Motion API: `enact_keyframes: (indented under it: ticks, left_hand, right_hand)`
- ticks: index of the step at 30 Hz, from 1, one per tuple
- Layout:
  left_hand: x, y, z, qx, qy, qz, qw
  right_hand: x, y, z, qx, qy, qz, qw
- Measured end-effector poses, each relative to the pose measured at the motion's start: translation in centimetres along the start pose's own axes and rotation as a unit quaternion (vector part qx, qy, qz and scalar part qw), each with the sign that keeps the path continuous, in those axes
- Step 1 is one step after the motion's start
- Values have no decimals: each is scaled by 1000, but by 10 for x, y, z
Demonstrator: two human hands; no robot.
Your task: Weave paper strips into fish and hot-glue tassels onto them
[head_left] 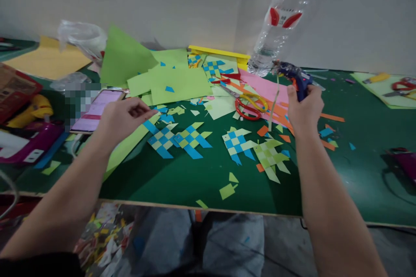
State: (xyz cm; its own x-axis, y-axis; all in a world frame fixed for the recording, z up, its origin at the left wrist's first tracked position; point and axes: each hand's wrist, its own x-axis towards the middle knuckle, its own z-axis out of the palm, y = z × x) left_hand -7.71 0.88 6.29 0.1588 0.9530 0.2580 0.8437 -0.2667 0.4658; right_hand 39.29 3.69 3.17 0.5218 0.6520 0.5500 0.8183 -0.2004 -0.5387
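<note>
My right hand point(304, 110) grips a dark blue glue gun point(299, 78) with an orange trigger. Its nozzle points left, by the base of a clear plastic bottle point(279, 26). At the left, my left hand point(125, 117) is closed in a pinch above paper scraps; whatever lies between its fingertips is too small to make out. Below and between the hands lie woven paper fish: a blue and pale one point(162, 140), a blue and green one point(193, 140), another blue and pale one point(236, 143) and an all-green one point(270, 156).
Red-and-yellow-handled scissors point(248, 104) lie behind the fish, before green paper sheets point(182, 84) and pink paper point(263, 86). A phone point(99, 110) rests beside my left wrist. A purple tool point(35, 145) stands far left. More scissors point(404, 86) and a yellow cutter point(377, 78) sit far right.
</note>
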Motion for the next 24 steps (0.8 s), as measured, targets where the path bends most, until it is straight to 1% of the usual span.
enact_keyframes:
  ticks: [1,2,4,6,8,10,12,15,18,21,24]
  left_hand:
    - [-3,12,0,0,15,28,999]
    - [-6,27,1,3,2,64,998]
    - [-9,61,6,18,-28,139,990]
    - [-8,96,17,26,-76,205,975]
    - [0,128,35,43,-113,267,956]
    - [12,155,59,45,-156,317,934]
    - [25,176,85,40,-177,332,926]
    - [47,197,121,16,-183,317,930]
    - [67,206,147,-32,-189,284,940]
    - [83,210,161,-68,-201,280,936]
    - [91,214,165,-106,-221,283,927]
  right_hand:
    - [0,0,0,4,2,-3,1000]
    - [0,-1,0,7,4,-6,1000]
    - [-1,-3,0,12,6,-13,1000]
    - [-4,-5,0,18,6,-17,1000]
    - [-6,-9,-1,24,-1,-14,1000]
    - [-9,-12,-2,30,-14,-12,999]
    - [-12,-15,-3,32,-21,-14,999]
    - [-13,-18,-3,33,-22,-18,999]
    - [-13,-19,-3,39,-27,-15,999]
    - [-13,-19,-4,46,-35,-10,998]
    - [-13,-19,-5,47,-39,-10,998]
